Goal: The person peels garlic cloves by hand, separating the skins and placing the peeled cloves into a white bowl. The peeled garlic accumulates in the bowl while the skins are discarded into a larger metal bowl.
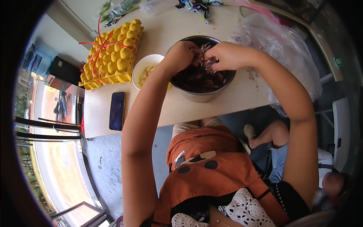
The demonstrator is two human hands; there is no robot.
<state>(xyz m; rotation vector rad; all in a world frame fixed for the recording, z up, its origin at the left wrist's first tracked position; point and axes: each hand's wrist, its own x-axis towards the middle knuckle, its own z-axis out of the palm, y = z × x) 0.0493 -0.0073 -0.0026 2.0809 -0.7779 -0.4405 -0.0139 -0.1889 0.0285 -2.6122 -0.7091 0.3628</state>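
Note:
Over a stainless steel bowl [202, 96] on the table, my left hand [183, 56] and my right hand [225, 56] meet with their fingers bent inward. Between them they grip a clump of papery purplish garlic skins [208, 49]; whether cloves are inside it, I cannot tell. Dark purplish-brown pieces [202, 81], probably garlic cloves or skins, lie in the bowl. Just left of it, partly behind my left forearm, a white bowl [136, 66] contains several pale peeled garlic cloves [147, 72].
Yellow egg trays [113, 54] tied with red string stand at left, above a smartphone [117, 110]. A clear plastic bag [283, 54] hangs over the table's right side. Toy building-brick pieces [198, 7] and bagged green vegetables [116, 11] lie at the back. A person [279, 153] sits at lower right.

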